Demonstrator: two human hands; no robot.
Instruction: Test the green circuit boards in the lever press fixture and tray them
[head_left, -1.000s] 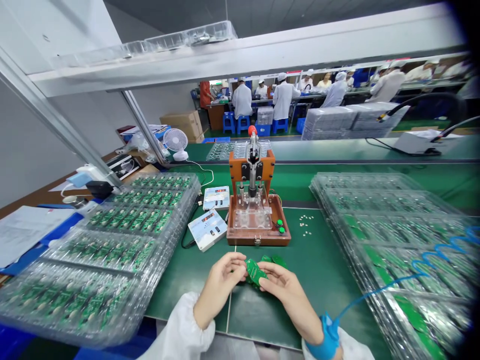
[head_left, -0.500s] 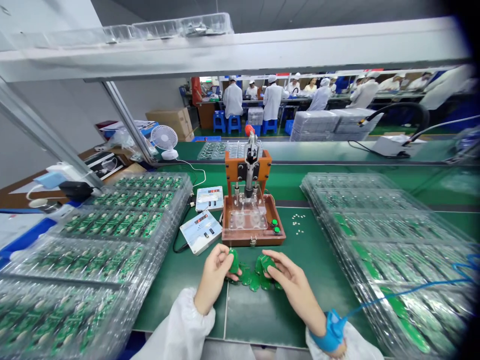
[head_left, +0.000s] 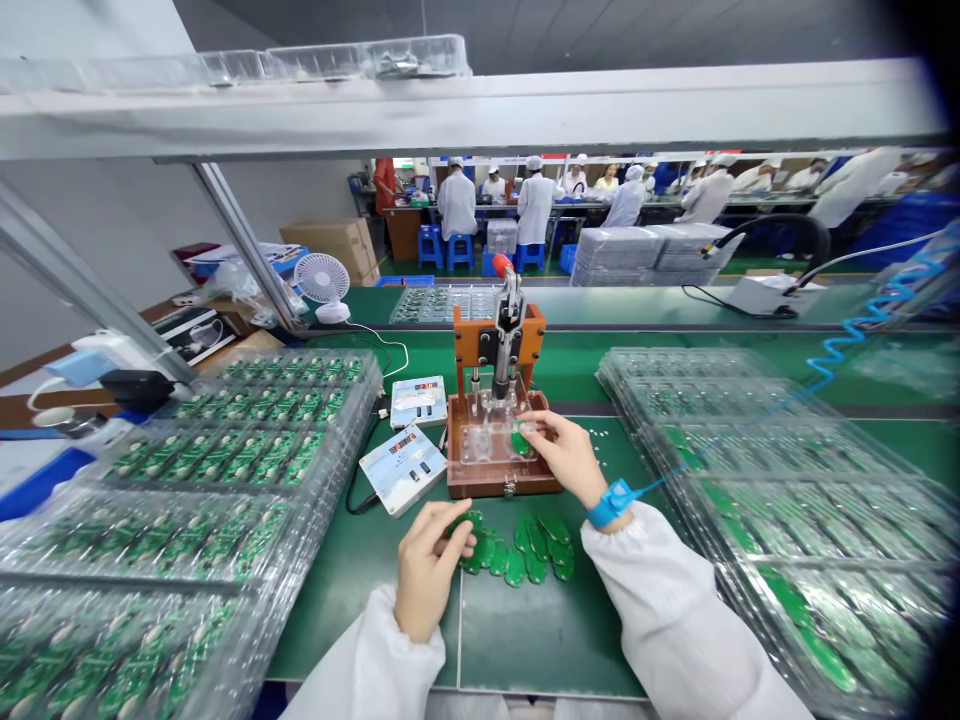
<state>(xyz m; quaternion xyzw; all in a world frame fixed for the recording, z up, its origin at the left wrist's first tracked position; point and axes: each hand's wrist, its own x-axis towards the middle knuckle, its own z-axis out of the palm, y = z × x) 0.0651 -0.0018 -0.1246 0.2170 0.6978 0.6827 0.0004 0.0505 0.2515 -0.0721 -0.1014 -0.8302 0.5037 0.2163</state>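
Right hand (head_left: pixel 566 455) pinches a green circuit board (head_left: pixel 520 441) in the press jig (head_left: pixel 502 487); left hand (head_left: pixel 429 570) curls, hold unclear, by the row of boards (head_left: pixel 529 550) left to do!

Loose white sleeves (head_left: pixel 675 610) reach both wrists; a blue wrist strap (head_left: pixel 611 503) sits just behind the bare right hand (head_left: pixel 566 460), trailing a coiled blue cord (head_left: pixel 847 345).

This is an electronics assembly plant. Stacked clear trays of green circuit boards (head_left: pixel 225 470) flank a bench-mounted test fixture (head_left: pixel 499 400) on a green surface (head_left: pixel 540 640), while workers in white smocks and caps (head_left: pixel 536 205) staff further production lines.
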